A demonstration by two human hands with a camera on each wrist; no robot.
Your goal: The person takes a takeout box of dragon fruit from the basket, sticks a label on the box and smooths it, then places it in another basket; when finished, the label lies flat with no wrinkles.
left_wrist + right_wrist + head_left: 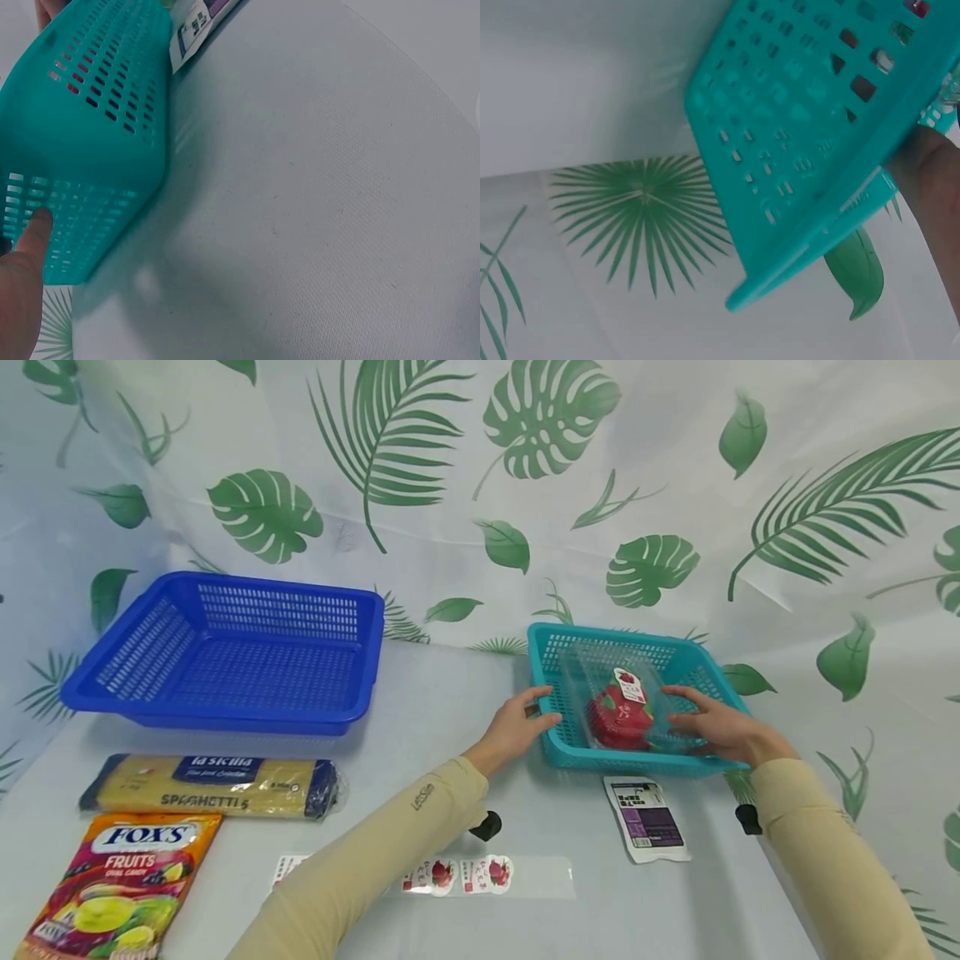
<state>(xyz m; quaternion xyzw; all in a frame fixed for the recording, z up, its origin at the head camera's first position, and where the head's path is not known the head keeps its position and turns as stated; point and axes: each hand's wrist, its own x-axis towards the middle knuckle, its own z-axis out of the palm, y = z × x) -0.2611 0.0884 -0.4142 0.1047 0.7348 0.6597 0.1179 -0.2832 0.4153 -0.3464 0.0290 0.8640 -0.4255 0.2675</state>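
A teal basket [613, 762] holds a clear plastic container [585, 652] with a red item [621, 718] inside and a fruit sticker [628, 685] on top. My left hand [513, 727] pinches the basket's left rim; in the left wrist view one finger [37, 225] lies against the perforated outer wall. Reaching over the basket's right side, my right hand [712, 725] has its fingers extended at the container's right edge. The right wrist view shows this hand [934, 180] above the rim, its fingertips hidden.
A blue basket [352, 714] stands at the back left. Before it lie a spaghetti pack [217, 787] and a Fox's candy bag [120, 885]. A sticker strip [536, 877] lies at the front, partly under my left sleeve. A white and purple pouch [648, 822] lies before the teal basket.
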